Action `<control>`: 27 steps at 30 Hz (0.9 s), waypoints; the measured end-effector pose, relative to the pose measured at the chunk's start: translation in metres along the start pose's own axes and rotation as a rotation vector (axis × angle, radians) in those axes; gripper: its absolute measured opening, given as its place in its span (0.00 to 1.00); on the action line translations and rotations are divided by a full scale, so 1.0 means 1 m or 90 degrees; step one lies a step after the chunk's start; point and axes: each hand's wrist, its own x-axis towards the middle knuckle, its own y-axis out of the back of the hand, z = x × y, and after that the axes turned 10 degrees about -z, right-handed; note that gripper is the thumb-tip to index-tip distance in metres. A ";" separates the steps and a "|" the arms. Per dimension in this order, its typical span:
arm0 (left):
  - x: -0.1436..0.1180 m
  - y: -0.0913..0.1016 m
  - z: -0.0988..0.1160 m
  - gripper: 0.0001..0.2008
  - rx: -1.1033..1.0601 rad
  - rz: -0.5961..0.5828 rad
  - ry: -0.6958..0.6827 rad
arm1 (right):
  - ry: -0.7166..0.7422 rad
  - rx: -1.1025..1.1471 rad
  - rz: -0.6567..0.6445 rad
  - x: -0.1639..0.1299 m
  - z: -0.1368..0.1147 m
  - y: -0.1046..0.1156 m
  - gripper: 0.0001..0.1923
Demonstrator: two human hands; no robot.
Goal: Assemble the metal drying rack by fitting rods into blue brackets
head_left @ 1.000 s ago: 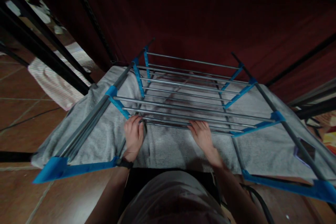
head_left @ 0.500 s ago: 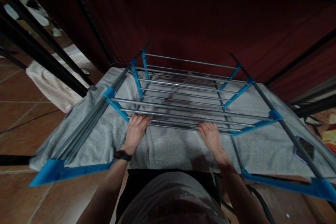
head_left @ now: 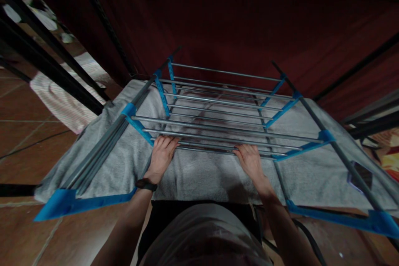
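A rack of grey metal tubes with blue plastic connectors stands on a grey cloth. Its crossbars run left to right in several tiers. My left hand, with a dark band on the wrist, is closed round the lowest front tubes close to the left blue bracket. Farther right along the same tubes, my right hand is closed too, its fingers curled over the metal. The fingertips of both hands are partly hidden behind the bars. Several loose-looking tubes lie bunched along the rack's left side.
The grey cloth covers the surface under the rack. A phone lies at the right, partly behind a tube. Dark red fabric hangs behind. Black metal bars and a striped cloth are at the left, above a tiled floor.
Almost nothing differs. Both hands keep their hold on the front tubes, and the view has shifted only very slightly.
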 end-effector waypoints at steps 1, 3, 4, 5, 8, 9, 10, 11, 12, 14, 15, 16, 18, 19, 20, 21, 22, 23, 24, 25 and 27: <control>0.000 0.000 0.000 0.15 0.001 0.001 0.000 | 0.001 0.004 0.003 0.000 -0.001 0.000 0.19; 0.001 0.000 -0.001 0.15 0.001 0.000 0.002 | 0.003 0.012 0.012 -0.001 -0.003 0.001 0.18; 0.001 0.000 -0.001 0.15 -0.002 0.000 0.004 | 0.006 0.017 0.017 0.000 -0.004 0.001 0.18; 0.002 0.000 -0.001 0.15 -0.006 -0.001 0.004 | 0.010 0.020 0.021 0.000 -0.006 0.001 0.18; 0.000 0.000 0.004 0.15 -0.024 0.018 0.013 | 0.024 0.029 0.023 0.002 -0.012 0.001 0.17; -0.002 0.000 0.006 0.15 -0.027 0.035 0.024 | 0.028 0.032 0.022 0.003 -0.014 0.001 0.17; -0.006 0.000 0.009 0.15 -0.028 0.053 0.040 | 0.031 0.034 0.021 0.004 -0.015 0.001 0.17; -0.011 0.000 0.013 0.16 -0.028 0.071 0.059 | 0.032 0.036 0.019 0.005 -0.016 0.001 0.17; -0.017 0.000 0.017 0.17 -0.029 0.085 0.080 | 0.032 0.037 0.017 0.005 -0.016 0.001 0.17; -0.033 0.000 0.024 0.19 -0.036 0.096 0.108 | 0.031 0.038 0.013 0.006 -0.016 0.001 0.16; -0.043 0.000 0.026 0.19 -0.043 0.095 0.111 | 0.029 0.039 0.011 0.007 -0.016 0.001 0.16; -0.053 0.000 0.029 0.19 -0.050 0.089 0.108 | 0.028 0.038 0.010 0.007 -0.016 0.001 0.16; -0.073 0.002 0.032 0.19 -0.060 0.066 0.094 | 0.027 0.038 0.008 0.008 -0.015 0.001 0.16; -0.083 0.004 0.033 0.19 -0.062 0.047 0.086 | 0.027 0.038 0.006 0.008 -0.015 0.001 0.16; -0.094 0.006 0.034 0.19 -0.062 0.027 0.080 | 0.027 0.040 0.006 0.008 -0.015 0.001 0.16; -0.104 0.008 0.034 0.19 -0.061 0.007 0.073 | 0.028 0.042 0.006 0.008 -0.016 0.000 0.16; -0.114 0.011 0.035 0.19 -0.059 -0.009 0.065 | 0.028 0.045 0.009 0.008 -0.016 0.000 0.16; -0.125 0.013 0.035 0.19 -0.056 -0.022 0.059 | 0.028 0.048 0.012 0.008 -0.017 0.000 0.16; -0.135 0.016 0.036 0.19 -0.054 -0.033 0.059 | 0.027 0.050 0.015 0.008 -0.017 0.000 0.16; -0.145 0.018 0.036 0.19 -0.055 -0.040 0.065 | 0.025 0.053 0.018 0.007 -0.017 0.000 0.16; -0.166 0.021 0.037 0.18 -0.071 -0.047 0.088 | 0.024 0.062 0.022 0.007 -0.018 0.000 0.16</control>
